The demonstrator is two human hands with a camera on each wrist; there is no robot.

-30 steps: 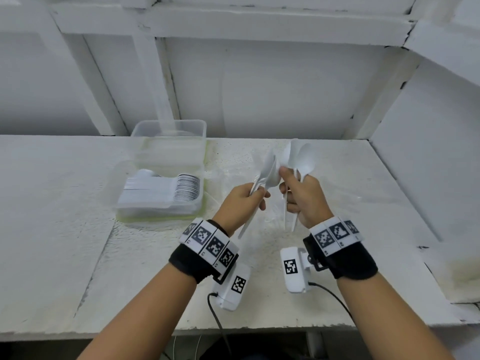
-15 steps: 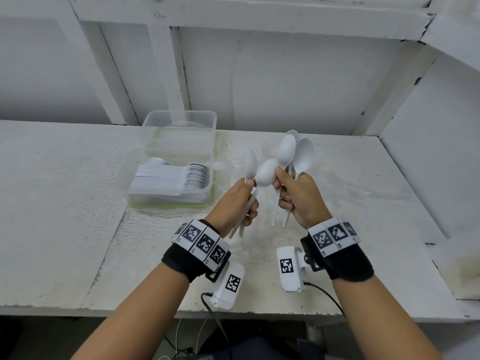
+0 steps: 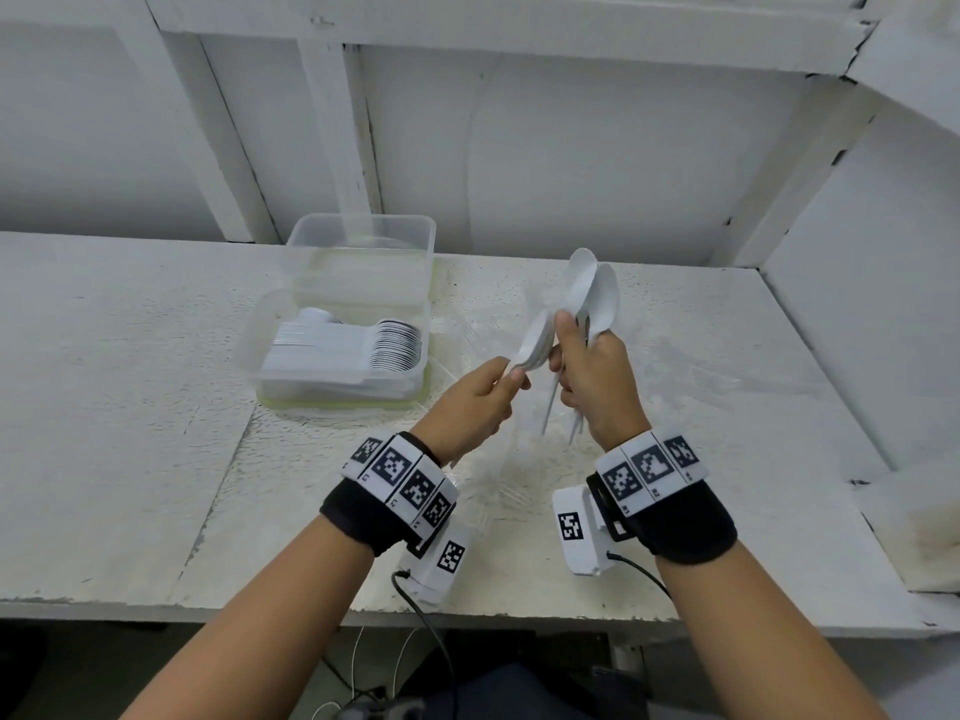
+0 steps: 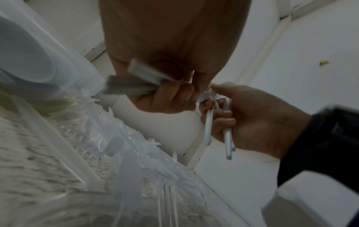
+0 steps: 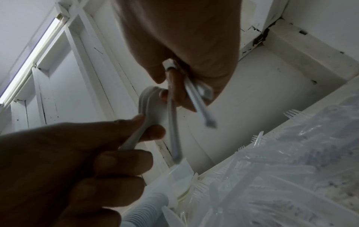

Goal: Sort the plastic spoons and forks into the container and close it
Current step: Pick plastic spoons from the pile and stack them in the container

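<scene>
We see the left hand [image 3: 475, 402] and the right hand [image 3: 597, 381] each gripping white plastic spoons [image 3: 592, 298] above the white tabletop [image 3: 130, 407], fingers curled round the handles.

The spoons [image 3: 597, 298] held at 12 o'clock above the right hand [image 3: 597, 387] are opaque white plastic, smooth with a soft sheen. The container [image 3: 260, 350], at 10 o'clock from the left hand [image 3: 467, 402], is clear, slightly cloudy plastic with a pale green rim seal; stacked white plastic spoons [image 3: 343, 345] lie inside. The forks [image 4: 136, 153] heaped on the table [image 3: 104, 407] are transparent, glossy plastic. The table is matt white painted wood, rough and chipped. The wristbands [image 3: 680, 522] look like black matt cloth.
</scene>
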